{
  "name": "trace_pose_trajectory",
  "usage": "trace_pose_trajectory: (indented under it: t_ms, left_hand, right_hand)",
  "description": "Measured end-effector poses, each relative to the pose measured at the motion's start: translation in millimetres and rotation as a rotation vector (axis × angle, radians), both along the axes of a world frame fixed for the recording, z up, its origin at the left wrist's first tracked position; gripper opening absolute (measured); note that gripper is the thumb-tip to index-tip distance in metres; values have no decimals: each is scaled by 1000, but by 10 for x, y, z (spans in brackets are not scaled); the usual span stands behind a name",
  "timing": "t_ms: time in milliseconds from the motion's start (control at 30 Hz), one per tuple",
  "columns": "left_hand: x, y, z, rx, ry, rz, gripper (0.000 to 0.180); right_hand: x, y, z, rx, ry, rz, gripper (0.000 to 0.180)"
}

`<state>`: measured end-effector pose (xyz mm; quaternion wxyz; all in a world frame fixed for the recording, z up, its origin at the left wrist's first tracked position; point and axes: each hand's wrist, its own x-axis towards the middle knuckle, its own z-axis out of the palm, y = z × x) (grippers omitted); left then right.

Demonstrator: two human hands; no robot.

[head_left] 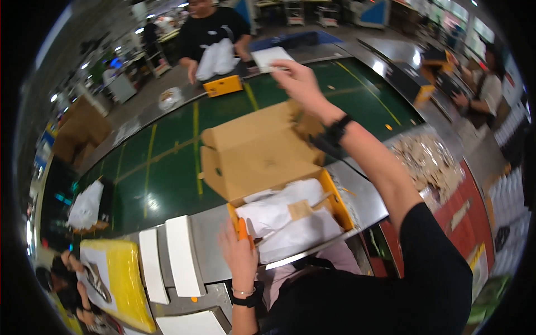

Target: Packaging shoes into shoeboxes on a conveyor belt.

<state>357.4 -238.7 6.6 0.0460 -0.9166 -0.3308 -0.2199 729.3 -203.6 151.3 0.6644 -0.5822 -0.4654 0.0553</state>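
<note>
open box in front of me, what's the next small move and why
Probably lower the raised right hand and smooth the white paper in the box: it looks creased and bulging around the brown square, and the lid is open, so the paper is easy to reach.

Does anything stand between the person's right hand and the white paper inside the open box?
In the picture, the folded-back brown lid lies between the raised right hand and the white paper in the box. The lid does not cover the paper, though; a small brown square rests on top of it.
</note>
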Motion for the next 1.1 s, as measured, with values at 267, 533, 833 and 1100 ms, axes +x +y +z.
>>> trace_pose_trajectory:
  t_ms: [267,533,833,1100]
  left_hand:
    - [1053,-888,45,-1604,-97,-886,32]
    - [1375,-1589,-630,-1621,-230,-1335,20]
    - [1382,-1509,-876,-598,-121,-1392,31]
    - [1496,-1422,-86,-1027,-26,-1582,35]
  right_hand:
    - [-254,476,-42,1,59,93,24]
    - [-384,476,-629,-20,246,57,17]
    - [-687,451,-732,-121,683,156,26]
    - [-601,480,-729,-221,642,220,29]
